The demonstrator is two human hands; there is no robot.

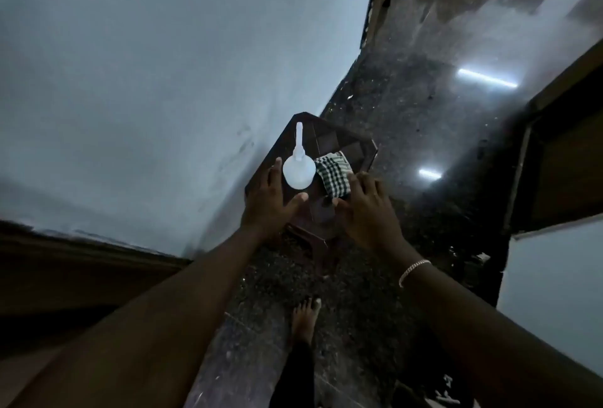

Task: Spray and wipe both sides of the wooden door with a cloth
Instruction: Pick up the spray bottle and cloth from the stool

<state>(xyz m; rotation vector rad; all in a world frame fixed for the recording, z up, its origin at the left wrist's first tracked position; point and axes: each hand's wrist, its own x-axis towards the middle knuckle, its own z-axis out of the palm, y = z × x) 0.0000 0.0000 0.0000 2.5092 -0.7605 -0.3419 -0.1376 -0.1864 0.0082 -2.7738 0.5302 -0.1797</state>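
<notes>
Your left hand [269, 203] has its fingers [276, 167] spread around the white spray bottle [297, 174], whether touching it or just short I cannot tell. Your right hand [367, 211] is spread too, fingertips [357, 184] at the checked cloth [334, 176], which lies just beside the bottle on the small dark worktop [354, 146]. The bottle looks light and slick, so grip its round body, not the thin nozzle. The cloth is limp, so bunch it. Beyond your fingers, the brown panel [567, 159] may be the door, but it is dim and cut off.

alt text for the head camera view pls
Seen from above, two open hands reach for a dark stool by a pale wall: the left hand beside a white spray bottle, the right hand at the edge of a checked cloth. A bare foot stands on the dark speckled floor.
</notes>
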